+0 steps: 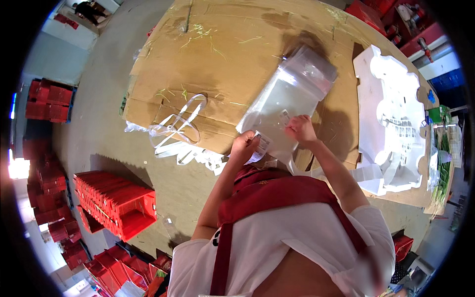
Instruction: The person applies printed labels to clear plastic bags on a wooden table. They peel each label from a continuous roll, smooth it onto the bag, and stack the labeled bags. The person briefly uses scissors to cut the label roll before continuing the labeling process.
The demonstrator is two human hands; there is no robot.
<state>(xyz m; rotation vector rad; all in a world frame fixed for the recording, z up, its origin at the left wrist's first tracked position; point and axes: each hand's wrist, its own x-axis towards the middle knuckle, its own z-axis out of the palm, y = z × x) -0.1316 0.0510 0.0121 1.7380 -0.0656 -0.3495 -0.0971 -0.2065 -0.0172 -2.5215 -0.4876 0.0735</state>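
In the head view, my left hand (243, 146) grips a strip of printed labels (262, 144) near the cardboard's front edge. My right hand (301, 129) is over a stack of clear plastic bags (280, 94), its fingers curled beside a small printed label (285, 117) on the top bag. Whether those fingers hold anything cannot be told. The stack lies slanted on a cardboard-covered table (230, 70). Pale backing strip (196, 155) hangs in loops along the front edge, left of my left hand.
A white foam tray (367, 78) with more label strips lies at the right. Clear strapping (174, 128) and green plant scraps (200, 30) lie on the cardboard. Red plastic crates (115, 204) stand on the floor at the left. Green stalks (441, 167) lie far right; a person (89, 12) is far off.
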